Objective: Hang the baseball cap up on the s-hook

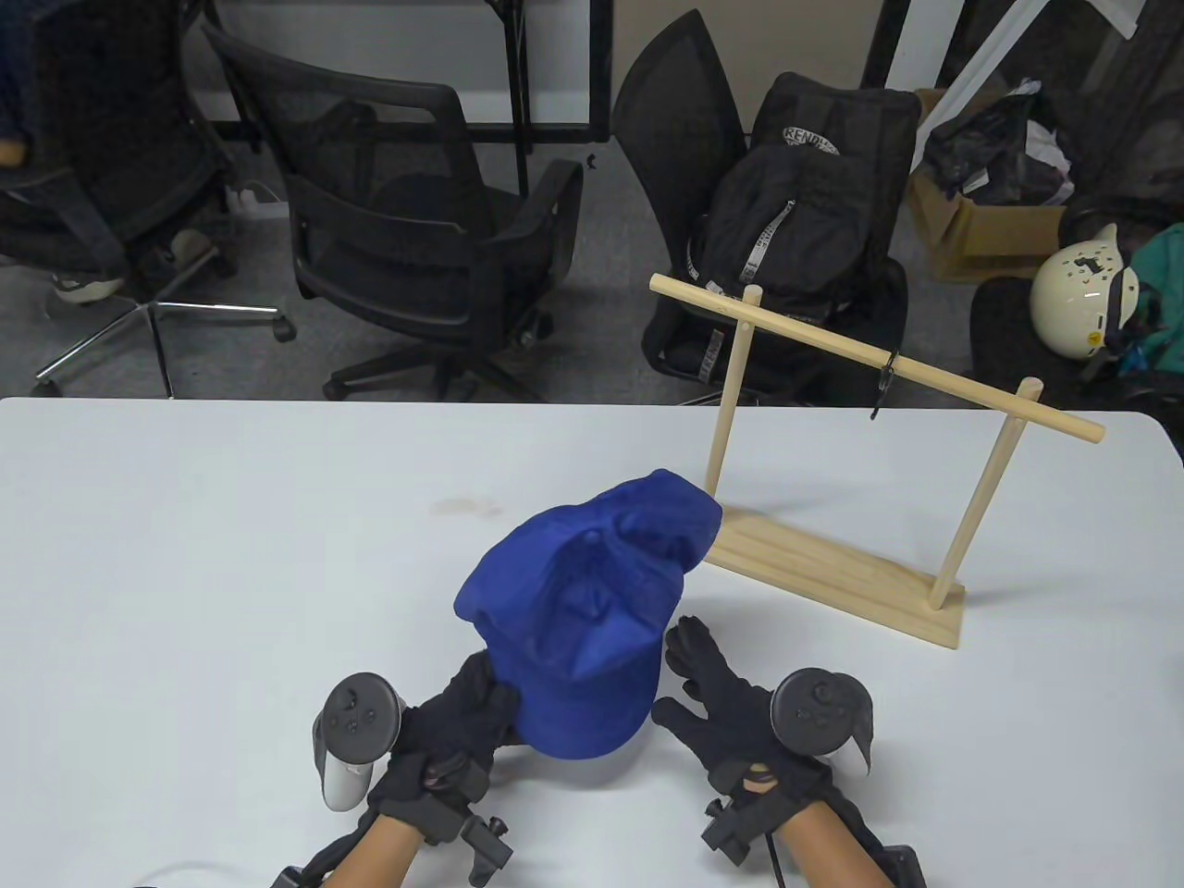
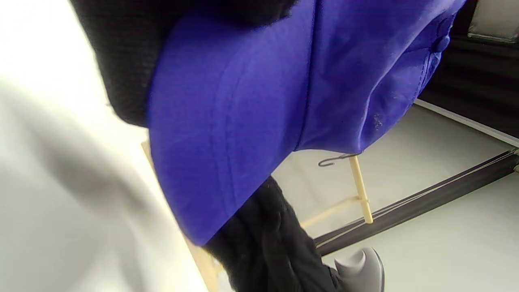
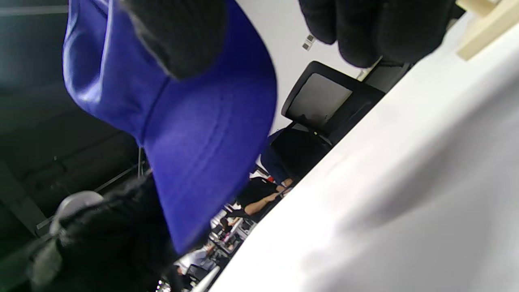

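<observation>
Two gloved hands frame a blue baseball cap (image 1: 578, 629) lifted just above the white counter (image 1: 185, 555), its brim toward the person and its crown pointing away toward a wooden rack (image 1: 832, 462). The left hand (image 1: 444, 731) grips the brim's left edge, fingers (image 2: 121, 61) wrapped under and over the stiff fabric, as the left wrist view shows. The right hand (image 1: 731, 712) lies just beside the brim's right edge with fingers (image 1: 694, 647) spread; the right wrist view shows one dark fingertip against the cap's blue cloth, though whether that hand has a true hold cannot be told. Beyond the fingers and well apart from them, a thin black s-hook (image 1: 883, 384) hangs from the rack's slanted top rail (image 1: 879, 356), between the two uprights. Doing this step well likely means carrying the cap up and forward with the crown leading, keeping it clear of the near upright, then turning it so the rear strap or opening meets the hook's lower curl. The hook looks light and free to swing, so a slow approach from below and a gentle release should keep it from sliding along the rail. Both wrists sit low near the counter's near edge, palms facing inward toward the cap, trackers on the backs of the hands.
</observation>
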`<control>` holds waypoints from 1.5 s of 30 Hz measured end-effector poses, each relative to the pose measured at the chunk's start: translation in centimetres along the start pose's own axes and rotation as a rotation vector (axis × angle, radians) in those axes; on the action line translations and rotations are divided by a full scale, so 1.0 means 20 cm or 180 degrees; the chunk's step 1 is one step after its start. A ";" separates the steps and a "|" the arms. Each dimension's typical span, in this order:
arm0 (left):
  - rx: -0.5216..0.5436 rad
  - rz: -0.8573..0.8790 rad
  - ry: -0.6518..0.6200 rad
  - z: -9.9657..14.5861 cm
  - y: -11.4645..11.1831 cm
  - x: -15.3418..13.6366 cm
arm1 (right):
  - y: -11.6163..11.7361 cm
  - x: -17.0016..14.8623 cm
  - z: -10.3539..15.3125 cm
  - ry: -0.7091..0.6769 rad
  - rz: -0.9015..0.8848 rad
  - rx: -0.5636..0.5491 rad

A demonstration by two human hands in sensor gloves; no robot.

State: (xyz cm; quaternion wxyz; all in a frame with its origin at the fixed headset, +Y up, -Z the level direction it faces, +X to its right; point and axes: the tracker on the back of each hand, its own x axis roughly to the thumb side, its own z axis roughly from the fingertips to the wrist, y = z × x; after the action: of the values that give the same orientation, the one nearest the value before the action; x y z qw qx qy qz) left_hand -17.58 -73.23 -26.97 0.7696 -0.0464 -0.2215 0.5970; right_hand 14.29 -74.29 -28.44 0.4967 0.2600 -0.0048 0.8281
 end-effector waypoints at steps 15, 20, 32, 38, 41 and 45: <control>-0.0366 0.0304 0.0305 -0.03 -0.08 -0.14 | 0.03 -0.14 0.01 0.0358 -0.0901 0.0066; -0.0382 0.0332 0.0341 -0.03 -0.08 -0.16 | 0.02 -0.16 0.01 0.0350 -0.0978 0.0153; -0.0497 -0.0197 0.0203 -0.02 -0.04 -0.11 | -0.08 -0.04 0.01 0.0006 -0.0883 0.0080; -0.0434 -0.0303 0.0126 -0.02 0.00 -0.09 | -0.20 0.07 0.03 -0.0104 -0.0613 -0.0262; -0.0417 -0.0343 0.0103 -0.02 0.01 -0.08 | -0.27 0.12 0.03 -0.0108 -0.0401 -0.0419; -0.0420 -0.0383 0.0088 -0.02 0.02 -0.08 | -0.38 0.18 0.02 -0.0096 -0.0211 -0.0655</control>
State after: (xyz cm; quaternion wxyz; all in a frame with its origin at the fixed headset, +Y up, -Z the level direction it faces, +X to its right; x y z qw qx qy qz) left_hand -18.11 -74.56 -28.04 0.8024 -0.0919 -0.2520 0.5331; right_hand 19.41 -67.51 -28.53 0.5477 0.2201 -0.0886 0.8023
